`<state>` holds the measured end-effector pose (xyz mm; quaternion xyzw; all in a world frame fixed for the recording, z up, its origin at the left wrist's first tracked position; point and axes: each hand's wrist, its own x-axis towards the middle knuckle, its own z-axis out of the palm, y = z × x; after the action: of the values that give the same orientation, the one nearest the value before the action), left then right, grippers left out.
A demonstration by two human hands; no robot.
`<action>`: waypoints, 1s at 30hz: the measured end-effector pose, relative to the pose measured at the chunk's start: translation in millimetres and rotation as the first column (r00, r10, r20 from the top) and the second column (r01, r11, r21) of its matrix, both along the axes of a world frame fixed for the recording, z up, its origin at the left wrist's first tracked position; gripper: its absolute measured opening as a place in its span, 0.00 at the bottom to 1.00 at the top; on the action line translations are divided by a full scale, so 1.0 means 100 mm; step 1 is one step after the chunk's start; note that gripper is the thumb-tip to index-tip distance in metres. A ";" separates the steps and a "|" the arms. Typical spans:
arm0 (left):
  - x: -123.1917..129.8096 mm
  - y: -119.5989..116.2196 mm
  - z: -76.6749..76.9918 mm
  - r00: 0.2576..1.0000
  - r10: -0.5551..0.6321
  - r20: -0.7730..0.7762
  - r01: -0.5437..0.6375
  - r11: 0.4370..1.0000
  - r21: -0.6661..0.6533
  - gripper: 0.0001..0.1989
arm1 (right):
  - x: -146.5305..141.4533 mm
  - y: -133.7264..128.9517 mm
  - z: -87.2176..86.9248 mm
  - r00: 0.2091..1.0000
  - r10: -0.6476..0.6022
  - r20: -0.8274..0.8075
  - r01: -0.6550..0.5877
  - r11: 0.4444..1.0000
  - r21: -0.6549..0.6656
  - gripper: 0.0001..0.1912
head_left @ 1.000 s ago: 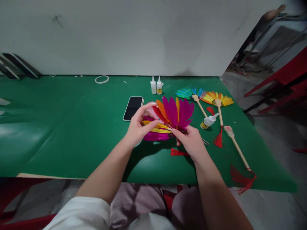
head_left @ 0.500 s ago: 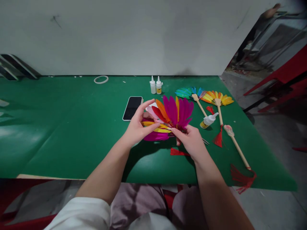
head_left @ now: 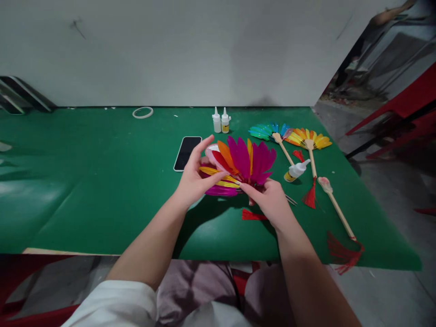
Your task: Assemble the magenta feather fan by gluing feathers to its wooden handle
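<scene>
The bunch of bright feathers point(head_left: 238, 156) has slid a little to the left, and the pointing finger of my left hand point(head_left: 192, 179) has lifted up and out. My left thumb is pressed on the yellow feathers point(head_left: 226, 180), holding them against my hand. The fingers of my right hand point(head_left: 270, 200) pinch the bottom ends of the bunch, pink, red, orange and yellow. I hold it above the green tabletop point(head_left: 102, 181), right in front of me. A phone point(head_left: 186, 154) lies just behind my left hand. A red tassel point(head_left: 254, 215) and tweezers point(head_left: 291, 200) are near my right hand. To the right are a tipped white bottle point(head_left: 297, 170), a blue feather fan point(head_left: 267, 131), a yellow feather fan point(head_left: 315, 140) and a bare wooden handle point(head_left: 338, 209). Two little bottles point(head_left: 225, 122) stand near the wall point(head_left: 170, 54).
</scene>
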<state>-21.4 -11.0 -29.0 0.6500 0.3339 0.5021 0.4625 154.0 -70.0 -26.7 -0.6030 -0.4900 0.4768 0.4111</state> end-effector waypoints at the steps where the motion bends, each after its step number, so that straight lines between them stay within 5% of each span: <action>1: 0.00 0.00 0.00 1.000 0.001 0.009 -0.001 1.000 0.002 0.40 | -0.01 0.00 -0.01 1.000 -0.007 0.011 0.007 1.000 0.012 0.18; 23: 0.04 -0.03 0.02 0.996 0.072 0.052 -0.065 0.989 -0.136 0.30 | -0.03 0.02 -0.03 0.996 -0.086 0.032 0.085 0.996 0.033 0.15; 30: 0.01 0.03 -0.04 0.975 0.183 0.129 -0.176 0.982 -0.060 0.25 | -0.03 0.02 -0.10 0.998 -0.063 -0.011 0.063 0.998 0.015 0.16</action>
<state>-20.7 -8.0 -33.5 0.5708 0.3716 0.5760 0.4521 150.6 -67.6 -36.4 -0.6126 -0.4719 0.4631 0.4331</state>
